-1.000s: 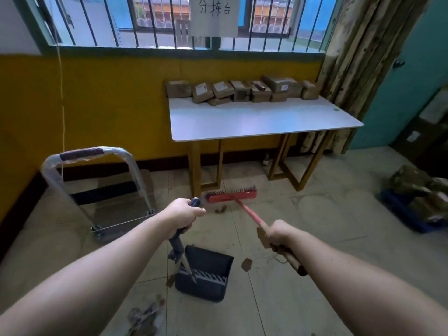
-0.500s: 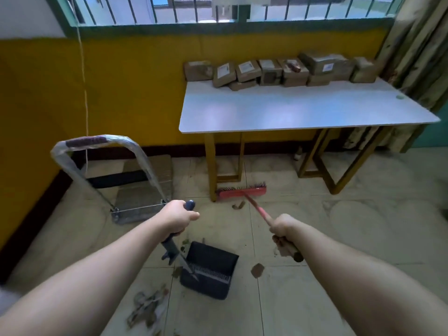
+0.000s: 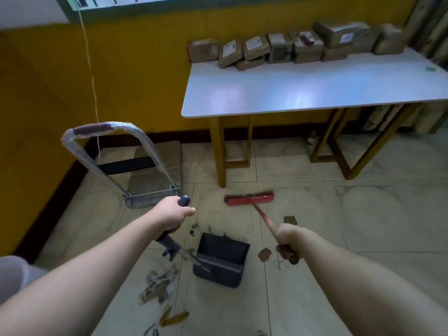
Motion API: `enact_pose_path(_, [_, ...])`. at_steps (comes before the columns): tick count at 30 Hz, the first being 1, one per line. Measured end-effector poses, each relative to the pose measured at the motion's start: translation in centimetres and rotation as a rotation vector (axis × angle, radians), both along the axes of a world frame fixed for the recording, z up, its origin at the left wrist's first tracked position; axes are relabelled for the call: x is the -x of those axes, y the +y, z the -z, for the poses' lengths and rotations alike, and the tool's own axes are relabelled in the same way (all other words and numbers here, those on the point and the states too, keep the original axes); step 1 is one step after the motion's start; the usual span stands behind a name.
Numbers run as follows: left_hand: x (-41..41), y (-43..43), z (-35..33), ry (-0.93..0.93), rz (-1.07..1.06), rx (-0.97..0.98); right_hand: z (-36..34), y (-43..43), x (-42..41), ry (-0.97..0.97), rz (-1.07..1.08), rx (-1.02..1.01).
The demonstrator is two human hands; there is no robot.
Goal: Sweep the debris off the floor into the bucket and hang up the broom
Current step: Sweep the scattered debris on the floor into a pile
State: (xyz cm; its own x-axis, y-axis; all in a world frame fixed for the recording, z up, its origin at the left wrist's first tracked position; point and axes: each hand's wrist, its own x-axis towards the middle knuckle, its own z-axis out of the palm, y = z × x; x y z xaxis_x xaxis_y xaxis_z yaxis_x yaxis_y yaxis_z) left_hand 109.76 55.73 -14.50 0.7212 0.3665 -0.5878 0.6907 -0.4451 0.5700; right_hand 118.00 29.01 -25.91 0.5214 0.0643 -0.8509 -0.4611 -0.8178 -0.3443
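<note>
White table stands against the yellow wall, parcels along its back edge. Folding trolley sits left. Red broom, head on the floor, is gripped by the right hand. Left hand clasps the dark dustpan handle. Debris lies beside the pan.

Broom head blurred; window cropped.
</note>
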Motion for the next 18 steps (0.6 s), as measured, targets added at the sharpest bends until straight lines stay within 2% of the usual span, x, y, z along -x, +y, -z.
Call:
enact_pose_path(7, [3.3,-0.4,-1.6,0.037,0.130,-0.020,-4.9,-1.4,7.5,0.036,-0.126,0.004])
enact_pose_path(13, [9.2,0.0,-2.5,-0.025,0.241,-0.103,-7.9,-0.9,16.2,0.086,0.032,-0.012])
enact_pose_path(18, [12.1,-0.3,-3.3,-0.045,0.275,-0.079,-8.9,-1.3,18.7,0.018,0.185,-0.039])
